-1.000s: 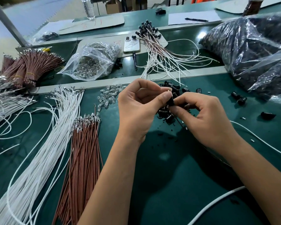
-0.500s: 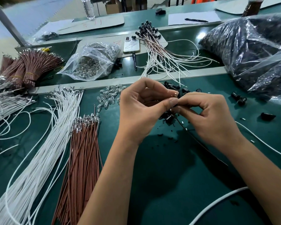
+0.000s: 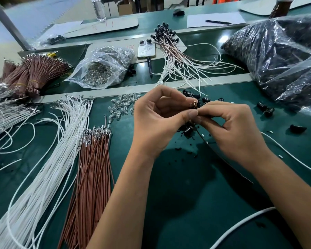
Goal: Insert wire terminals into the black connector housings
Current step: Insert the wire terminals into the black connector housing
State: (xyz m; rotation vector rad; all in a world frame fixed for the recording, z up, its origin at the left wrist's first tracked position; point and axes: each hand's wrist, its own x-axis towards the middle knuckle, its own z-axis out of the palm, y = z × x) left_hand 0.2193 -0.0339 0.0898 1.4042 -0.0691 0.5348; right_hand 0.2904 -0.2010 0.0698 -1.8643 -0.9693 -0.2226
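Black connector housings (image 3: 188,129) sit in a loose pile under my hands. Left hand (image 3: 156,121) and right hand (image 3: 235,130) pinch together on something tiny with a metal terminal (image 3: 193,104) showing; can't tell if it's seated. Finished leads (image 3: 171,45) lie behind, but plenty of brown wires (image 3: 93,159) and white wires (image 3: 48,151) remain, crowding the left.

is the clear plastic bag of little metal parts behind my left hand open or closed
Open. The clear bag lies on its side with its mouth gaping toward the bench's near edge, silvery parts visible inside; nothing ties or seals it.
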